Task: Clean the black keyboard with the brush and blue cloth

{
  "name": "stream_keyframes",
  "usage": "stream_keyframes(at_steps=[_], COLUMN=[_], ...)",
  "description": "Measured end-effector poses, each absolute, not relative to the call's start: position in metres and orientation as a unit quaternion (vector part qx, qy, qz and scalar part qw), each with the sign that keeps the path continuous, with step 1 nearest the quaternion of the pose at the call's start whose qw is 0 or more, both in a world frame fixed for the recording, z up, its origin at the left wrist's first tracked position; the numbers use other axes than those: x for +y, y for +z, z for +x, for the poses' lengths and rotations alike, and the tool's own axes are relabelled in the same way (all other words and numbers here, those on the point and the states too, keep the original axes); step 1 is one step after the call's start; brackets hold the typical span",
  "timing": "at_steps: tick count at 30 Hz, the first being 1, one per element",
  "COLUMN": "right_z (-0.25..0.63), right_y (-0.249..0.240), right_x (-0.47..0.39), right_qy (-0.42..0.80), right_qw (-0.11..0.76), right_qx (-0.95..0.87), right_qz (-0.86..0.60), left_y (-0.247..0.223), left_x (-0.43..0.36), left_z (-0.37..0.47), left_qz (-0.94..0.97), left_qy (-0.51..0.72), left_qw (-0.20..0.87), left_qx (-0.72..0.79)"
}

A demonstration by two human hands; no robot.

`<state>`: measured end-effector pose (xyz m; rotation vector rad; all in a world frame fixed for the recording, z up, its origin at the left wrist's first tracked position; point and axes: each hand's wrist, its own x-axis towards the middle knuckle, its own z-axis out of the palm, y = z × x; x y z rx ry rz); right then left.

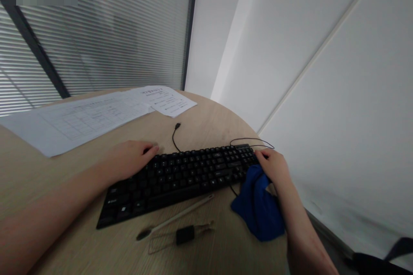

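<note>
A black keyboard (190, 172) lies at a slant on the wooden table. My left hand (132, 159) grips its far left edge, thumb near the top row of keys and the other fingers hidden. At the keyboard's right end, my right hand (273, 164) is closed on the edge, fingers curled out of sight. A crumpled blue cloth (260, 206) covers the near right corner beside my right wrist. In front of the keyboard lie a toothbrush (177, 217) with dark bristles and a wire keycap puller (185, 235) with a black handle.
The keyboard's thin cable loops behind its right end (251, 139), and a USB plug (177, 126) lies beyond the keys. Printed sheets (97, 116) spread across the far left of the round table (213, 120). A white wall (322, 94) stands close on the right, blinds (129, 30) behind.
</note>
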<state>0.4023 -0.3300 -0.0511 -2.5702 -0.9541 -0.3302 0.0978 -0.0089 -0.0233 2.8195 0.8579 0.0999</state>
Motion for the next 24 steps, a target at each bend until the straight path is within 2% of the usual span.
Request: stream_keyframes(at_steps=[12, 24], right_z=[0.4009, 0.4014], right_y=[-0.0501, -0.0521], right_x=[-0.3303, -0.3282], right_qy=[-0.127, -0.126], right_qw=[0.162, 0.227], right_qx=[-0.336, -0.379], right_qz=[-0.919, -0.888], left_y=[-0.0240, -0.0250], left_x=[-0.0083, -0.0064], left_z=[0.0982, 0.0974], left_qz=[0.946, 0.948], left_qy=[0.044, 0.026], left_qw=[0.111, 0.096], left_qx=[0.301, 0.302])
